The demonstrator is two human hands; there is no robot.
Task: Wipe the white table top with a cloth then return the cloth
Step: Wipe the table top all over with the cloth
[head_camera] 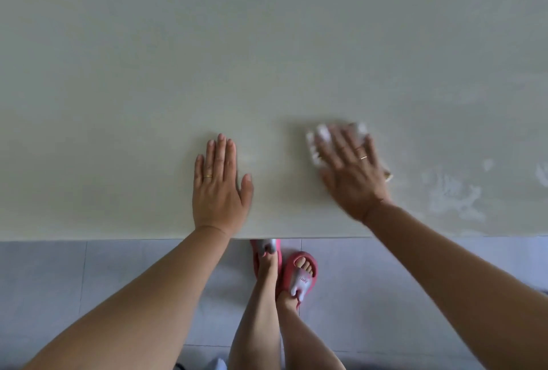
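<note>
The white table top [267, 43] fills the upper two thirds of the view. My right hand [353, 171] presses flat on a white cloth [318, 139] near the front edge, right of centre. The cloth is blurred and mostly hidden under the palm, with a small corner [389, 175] showing at the right of the hand. My left hand [219, 185] lies flat on the table, fingers together, palm down, holding nothing, about a hand's width left of the cloth.
Pale wet streaks [453, 194] mark the table to the right of the cloth. The table's front edge [118, 239] runs across the view. Below it lie a grey tiled floor [59, 274] and my feet in pink slippers [299, 274].
</note>
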